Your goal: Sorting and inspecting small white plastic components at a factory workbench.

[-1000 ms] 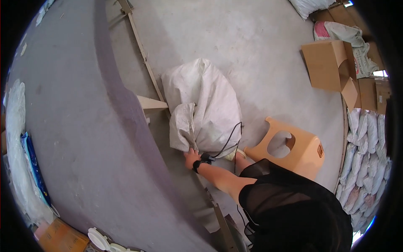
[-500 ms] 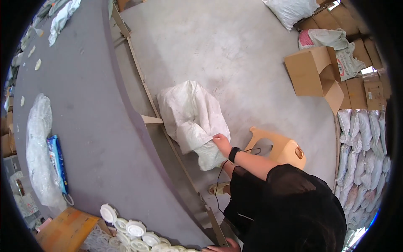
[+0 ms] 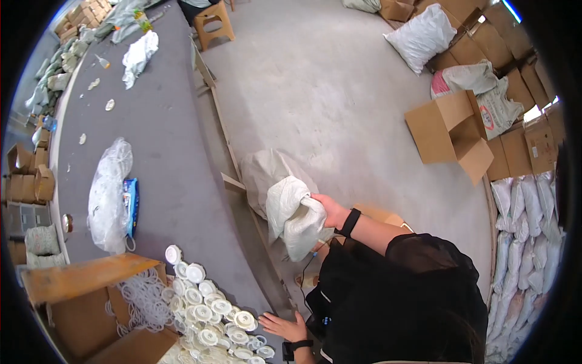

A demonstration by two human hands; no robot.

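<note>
My right hand (image 3: 329, 210) is closed on the gathered mouth of a white woven sack (image 3: 290, 203). The sack stands slumped on the floor beside the table, its upper part folded over; its contents are hidden. My left hand (image 3: 286, 327) lies with fingers spread at the edge of the grey-covered table (image 3: 176, 200) and holds nothing. Close to its fingertips is a heap of round white plastic caps (image 3: 203, 312). Next to the heap, an open cardboard box (image 3: 85, 318) lies with translucent rings (image 3: 145, 300) spilling at its mouth.
A clear plastic bag (image 3: 110, 200) and a blue packet (image 3: 131, 206) lie on the table. A tan stool (image 3: 382, 214) is partly hidden behind my right arm. An open carton (image 3: 445, 130) and stacked filled bags (image 3: 521, 242) stand at the right.
My right hand has lifted and folded the sack's upper part. My left hand has come further into view, spread on the table edge. The view has shifted, showing more caps and the box.
</note>
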